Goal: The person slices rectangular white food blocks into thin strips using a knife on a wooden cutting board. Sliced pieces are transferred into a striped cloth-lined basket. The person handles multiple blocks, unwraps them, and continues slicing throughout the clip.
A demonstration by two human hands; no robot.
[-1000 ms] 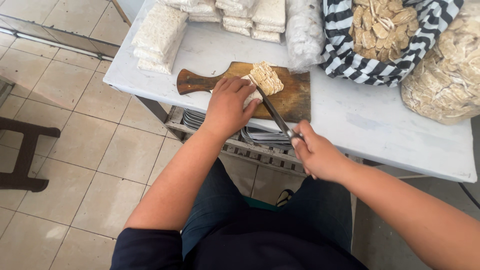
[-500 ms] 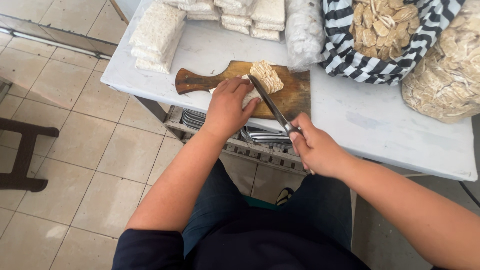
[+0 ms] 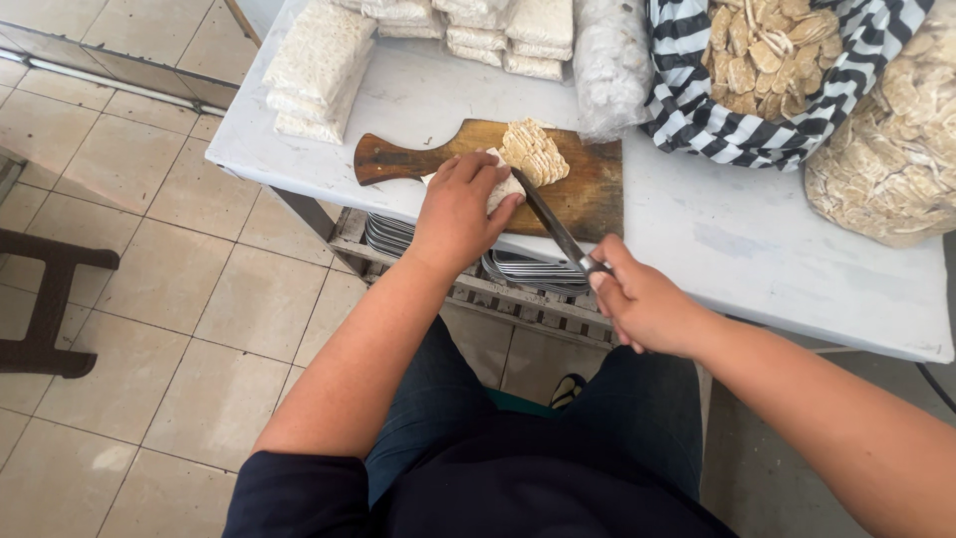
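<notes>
tempeh block [image 3: 503,187] lies under closed left hand [image 3: 460,204], at eleven o'clock of right hand [image 3: 642,299] gripping knife [image 3: 551,221]; wooden board [image 3: 588,189], white table [image 3: 777,249], tiled floor [image 3: 149,299].

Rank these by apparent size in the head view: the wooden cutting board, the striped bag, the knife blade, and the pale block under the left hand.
1. striped bag, partly cut off by the frame
2. wooden cutting board
3. knife blade
4. pale block, mostly hidden by the left hand, so its rank is unsure

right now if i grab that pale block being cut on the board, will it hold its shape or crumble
The block probably holds together: the knife has left neat slices standing beside it. Its grainy surface suggests edges may crumble. The left hand covers most of it, so it is likely light.
</notes>
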